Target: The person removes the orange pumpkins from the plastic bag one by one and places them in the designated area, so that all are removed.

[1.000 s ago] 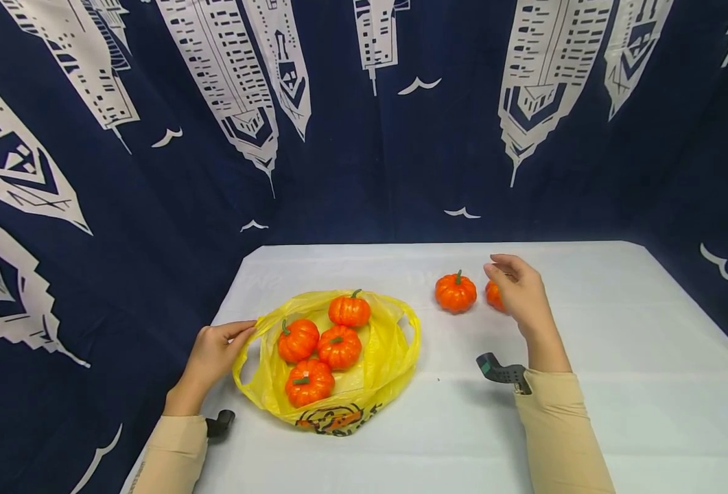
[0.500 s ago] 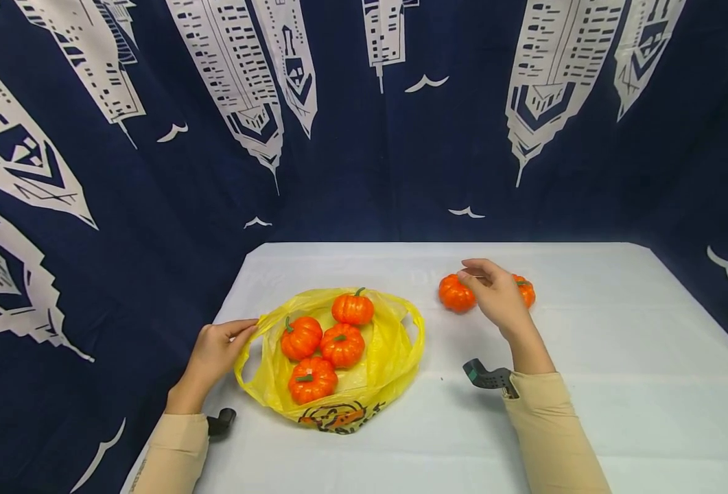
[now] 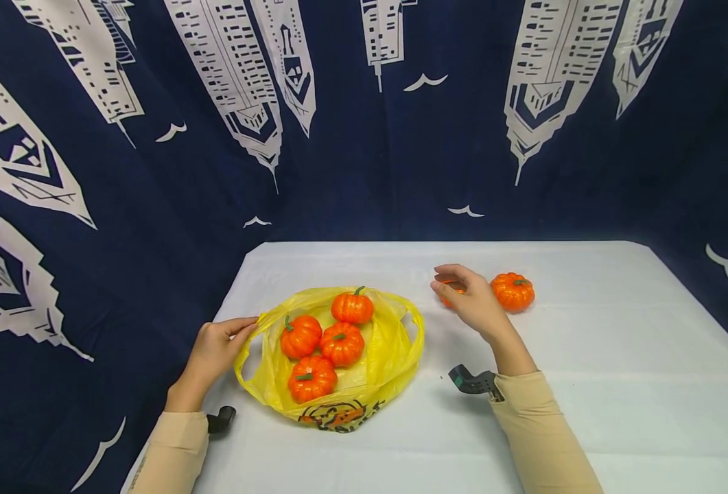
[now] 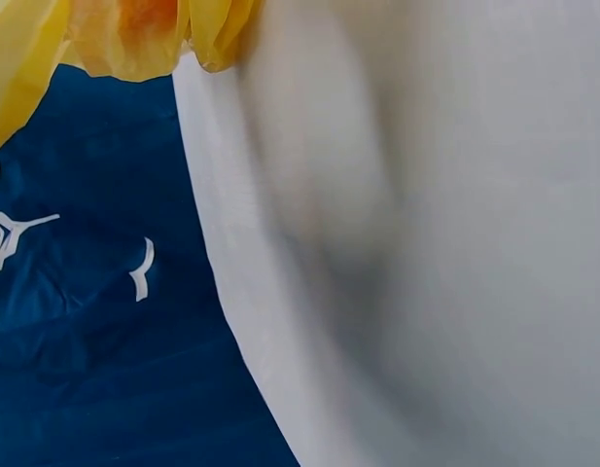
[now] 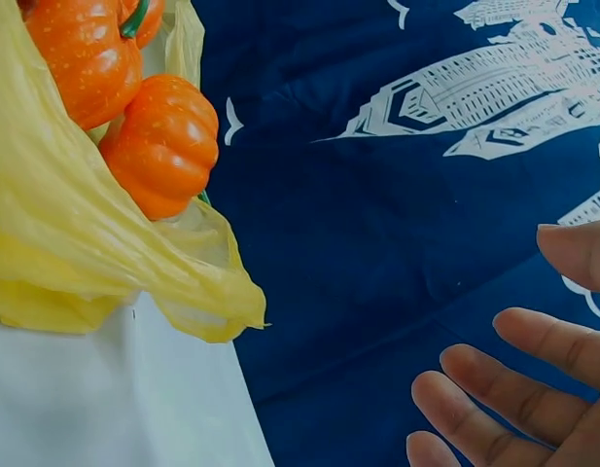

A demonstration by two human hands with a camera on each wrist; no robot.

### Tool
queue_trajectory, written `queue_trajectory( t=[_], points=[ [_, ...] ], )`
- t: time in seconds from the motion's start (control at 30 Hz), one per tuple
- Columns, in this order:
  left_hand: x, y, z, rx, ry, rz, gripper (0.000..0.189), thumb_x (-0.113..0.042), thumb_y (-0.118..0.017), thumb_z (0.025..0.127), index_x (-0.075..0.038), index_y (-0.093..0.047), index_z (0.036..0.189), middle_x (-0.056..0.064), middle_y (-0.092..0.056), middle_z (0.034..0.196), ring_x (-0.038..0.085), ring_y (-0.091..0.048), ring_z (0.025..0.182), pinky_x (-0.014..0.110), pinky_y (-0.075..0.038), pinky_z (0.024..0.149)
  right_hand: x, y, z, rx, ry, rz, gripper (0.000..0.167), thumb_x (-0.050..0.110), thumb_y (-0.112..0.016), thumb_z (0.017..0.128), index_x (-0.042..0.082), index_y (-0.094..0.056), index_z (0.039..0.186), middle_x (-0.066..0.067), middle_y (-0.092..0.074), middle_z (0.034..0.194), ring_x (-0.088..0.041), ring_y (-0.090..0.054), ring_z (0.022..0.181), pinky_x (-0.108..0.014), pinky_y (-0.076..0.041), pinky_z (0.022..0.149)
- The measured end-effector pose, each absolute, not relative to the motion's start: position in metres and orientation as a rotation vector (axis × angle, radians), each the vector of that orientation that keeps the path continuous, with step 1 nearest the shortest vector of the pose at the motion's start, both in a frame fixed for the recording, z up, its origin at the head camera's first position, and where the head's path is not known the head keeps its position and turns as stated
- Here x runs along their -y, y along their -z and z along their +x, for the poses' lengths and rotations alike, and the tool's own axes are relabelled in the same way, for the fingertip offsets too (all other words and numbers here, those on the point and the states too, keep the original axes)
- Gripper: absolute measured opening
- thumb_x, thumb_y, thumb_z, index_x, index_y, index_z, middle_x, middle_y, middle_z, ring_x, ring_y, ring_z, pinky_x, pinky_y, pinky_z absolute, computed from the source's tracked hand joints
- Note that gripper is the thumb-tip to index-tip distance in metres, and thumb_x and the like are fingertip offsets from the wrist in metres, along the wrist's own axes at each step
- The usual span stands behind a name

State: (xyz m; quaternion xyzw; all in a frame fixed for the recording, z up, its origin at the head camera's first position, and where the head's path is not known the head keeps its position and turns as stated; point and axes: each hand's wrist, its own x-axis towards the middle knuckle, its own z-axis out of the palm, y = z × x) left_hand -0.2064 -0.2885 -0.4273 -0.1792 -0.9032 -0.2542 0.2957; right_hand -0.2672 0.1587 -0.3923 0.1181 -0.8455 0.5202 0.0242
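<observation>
My left hand (image 3: pixel 215 351) pinches the left handle edge of a yellow plastic bag (image 3: pixel 391 353), spreading its mouth. Several small orange pumpkins (image 3: pixel 341 344) with green stems lie inside the bag. My right hand (image 3: pixel 476 302) hovers over a loose pumpkin (image 3: pixel 455 283), which it mostly covers in the head view. In the right wrist view that hand's fingers (image 5: pixel 518 394) are spread and loosely bent, with nothing between them. A second loose pumpkin (image 3: pixel 512 293) sits just right of the right hand.
A white table (image 3: pixel 635 384) carries everything. Behind it hangs a dark blue cloth (image 3: pixel 388 171) printed with white buildings and birds. A dark wrist camera (image 3: pixel 471 381) juts from the right sleeve, and another (image 3: pixel 220 420) from the left.
My right hand has moved left, from in front of the right loose pumpkin to over the left one, uncovering the right one. The left hand keeps its hold on the bag.
</observation>
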Motion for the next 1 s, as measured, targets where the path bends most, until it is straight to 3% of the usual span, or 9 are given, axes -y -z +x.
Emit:
queue_trajectory(
  t=[0.27, 0.6, 1.0],
  points=[
    [0.288, 0.427, -0.205, 2.395, 0.689, -0.480, 0.015, 0.005, -0.078, 0.081, 0.002, -0.079, 0.096, 0.015, -0.078, 0.090, 0.029, -0.076, 0.082, 0.003, -0.051, 0.075, -0.152, 0.394, -0.267, 2.659, -1.589, 0.401, 0.042, 0.026, -0.063, 0.100, 0.007, -0.057, 0.136, -0.020, -0.062, 0.134, -0.036, -0.060, 0.121, -0.053, -0.054, 0.101],
    [0.290, 0.428, -0.205, 2.395, 0.649, -0.485, 0.015, 0.005, -0.079, 0.080, 0.003, -0.079, 0.096, 0.015, -0.078, 0.090, 0.028, -0.076, 0.081, 0.021, -0.060, 0.071, -0.143, 0.397, -0.264, 2.661, -1.624, 0.536, 0.045, 0.028, -0.066, 0.098, 0.005, -0.057, 0.137, -0.019, -0.063, 0.133, -0.036, -0.062, 0.119, -0.051, -0.055, 0.100],
    [0.295, 0.430, -0.206, 2.392, 0.648, -0.491, 0.016, 0.005, -0.079, 0.080, 0.003, -0.079, 0.096, 0.016, -0.078, 0.090, 0.029, -0.076, 0.080, 0.021, -0.060, 0.069, -0.117, 0.399, -0.268, 2.706, -1.615, 0.656, 0.043, 0.024, -0.069, 0.095, 0.006, -0.060, 0.133, -0.016, -0.063, 0.134, -0.034, -0.062, 0.119, -0.048, -0.057, 0.097]
  ],
)
